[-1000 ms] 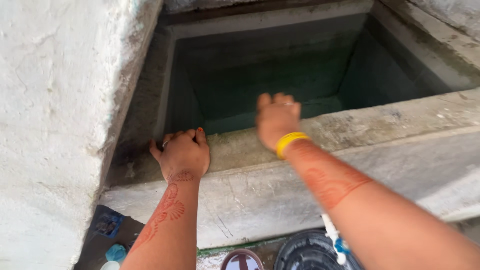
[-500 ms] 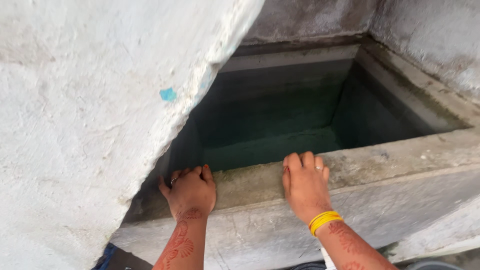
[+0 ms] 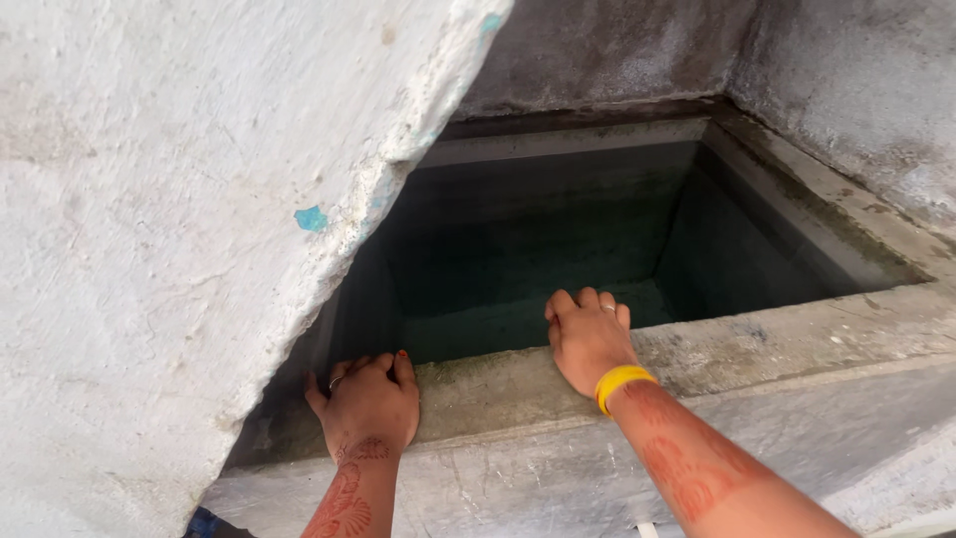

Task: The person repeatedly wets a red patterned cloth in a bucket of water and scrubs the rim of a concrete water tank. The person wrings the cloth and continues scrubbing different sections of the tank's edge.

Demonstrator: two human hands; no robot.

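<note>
My left hand lies palm down on the near concrete rim of a square water tank, fingers together and a ring on one finger. My right hand rests flat on the same rim further right, its fingertips curled over the inner edge. It wears a yellow bangle at the wrist. Both forearms carry reddish henna patterns. Neither hand holds anything. The tank is deep, with dark greenish water below.
A rough whitewashed wall fills the left side and overhangs the tank's left part. Grey concrete walls close the back and right. The rim's right side is a stepped ledge.
The view has tilted up and nearer the tank. My right hand has drawn back toward me along the rim; the left hand has stayed on the rim. The items on the floor have left view.
</note>
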